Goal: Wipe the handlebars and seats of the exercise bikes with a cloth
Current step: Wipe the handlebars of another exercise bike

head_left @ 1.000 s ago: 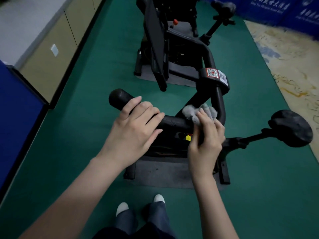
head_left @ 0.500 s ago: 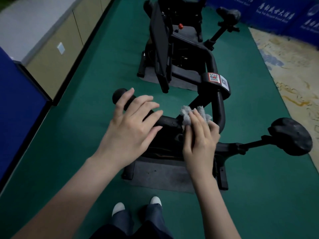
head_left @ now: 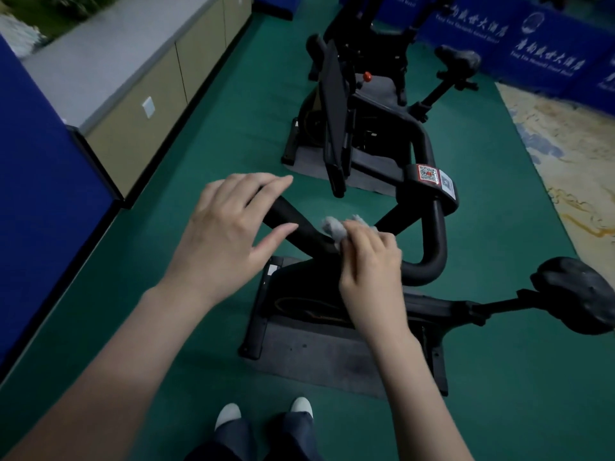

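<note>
Cloth [head_left: 334,228] pressed on handlebar [head_left: 290,215]

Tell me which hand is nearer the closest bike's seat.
Right. The right hand, gripping the cloth on the handlebar, sits left of the seat; the left hand is farther left.

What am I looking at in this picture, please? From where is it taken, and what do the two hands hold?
A person wears a camera on the head, so you look down as they do. The black frame is an exercise bike on a grey mat. The right hand grips a small grey cloth against the handlebar. The left hand is open, fingers straight, over the handlebar's left end; whether it touches, I cannot tell. The seat is at the right. A second bike stands behind.
</note>
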Available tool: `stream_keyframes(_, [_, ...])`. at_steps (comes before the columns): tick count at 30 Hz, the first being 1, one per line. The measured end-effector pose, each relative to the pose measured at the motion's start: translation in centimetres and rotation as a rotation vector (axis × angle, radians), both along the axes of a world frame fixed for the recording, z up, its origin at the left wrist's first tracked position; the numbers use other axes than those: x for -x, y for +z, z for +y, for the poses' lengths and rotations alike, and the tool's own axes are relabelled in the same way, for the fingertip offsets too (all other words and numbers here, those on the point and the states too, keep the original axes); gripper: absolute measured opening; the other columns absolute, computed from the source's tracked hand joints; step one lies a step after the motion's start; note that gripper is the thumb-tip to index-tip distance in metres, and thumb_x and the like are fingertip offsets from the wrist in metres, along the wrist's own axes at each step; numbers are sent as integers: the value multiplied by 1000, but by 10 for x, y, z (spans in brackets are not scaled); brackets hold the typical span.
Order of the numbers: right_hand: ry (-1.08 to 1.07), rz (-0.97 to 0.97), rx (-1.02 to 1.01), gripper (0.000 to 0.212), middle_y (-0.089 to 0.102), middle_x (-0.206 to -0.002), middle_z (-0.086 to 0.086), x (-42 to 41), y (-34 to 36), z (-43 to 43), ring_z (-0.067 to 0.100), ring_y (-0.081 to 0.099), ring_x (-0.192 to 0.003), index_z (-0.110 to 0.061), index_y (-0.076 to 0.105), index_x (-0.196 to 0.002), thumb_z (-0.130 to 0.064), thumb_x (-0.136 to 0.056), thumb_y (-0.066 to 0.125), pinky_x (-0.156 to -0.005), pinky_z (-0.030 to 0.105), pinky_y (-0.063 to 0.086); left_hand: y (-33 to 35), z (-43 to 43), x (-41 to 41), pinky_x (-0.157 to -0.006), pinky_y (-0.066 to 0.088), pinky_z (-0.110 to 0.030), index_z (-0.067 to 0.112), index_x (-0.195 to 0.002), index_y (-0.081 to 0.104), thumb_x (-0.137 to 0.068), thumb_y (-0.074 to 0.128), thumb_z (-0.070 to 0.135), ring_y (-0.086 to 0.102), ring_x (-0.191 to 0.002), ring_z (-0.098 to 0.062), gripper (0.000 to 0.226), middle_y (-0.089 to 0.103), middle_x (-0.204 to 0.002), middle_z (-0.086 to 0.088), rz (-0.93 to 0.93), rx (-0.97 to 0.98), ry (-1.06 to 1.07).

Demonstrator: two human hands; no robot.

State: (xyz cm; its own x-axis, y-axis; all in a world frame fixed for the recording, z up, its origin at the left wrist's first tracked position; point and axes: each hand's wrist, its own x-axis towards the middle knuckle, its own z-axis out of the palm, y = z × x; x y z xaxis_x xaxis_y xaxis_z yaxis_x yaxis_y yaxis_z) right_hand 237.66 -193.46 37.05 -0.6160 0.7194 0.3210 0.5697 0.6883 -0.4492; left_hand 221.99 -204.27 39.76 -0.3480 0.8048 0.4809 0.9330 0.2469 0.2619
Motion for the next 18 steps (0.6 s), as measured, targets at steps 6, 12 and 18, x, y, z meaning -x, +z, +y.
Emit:
stream_keyframes(6, [59, -3, 303, 21, 66, -87, 4, 30, 23, 7, 26, 57, -85, -12, 64, -102, -13, -98, 44, -77, 37, 44, -1, -9, 4, -102, 34, -36, 9, -137, 45, -90, 53, 41, 51, -117, -23, 58, 56, -126, -7, -108, -27, 31])
stream_keyframes(12, [154, 341, 587, 26, 68, -95, -7, 63, 43, -10, 6, 60, -89, -16, 66, -113, -11, -97, 46, -83, 30, 49, -3, -17, 8, -96, 38, -36, 10, -133, 49, -90, 48, 47, 54, -112, -21, 57, 57, -124, -4, -158, -56, 71])
stream_keyframes(18, [232, 522, 232, 35, 53, -131, -12, 56, 18, -38, 7, 46, -125, -8, 59, -128, 0, -94, 50, -104, 17, 32, -2, -18, 8, -94, 35, -31, 11, -129, 53, -89, 48, 46, 53, -111, -18, 53, 58, -123, -2, -206, -77, 90])
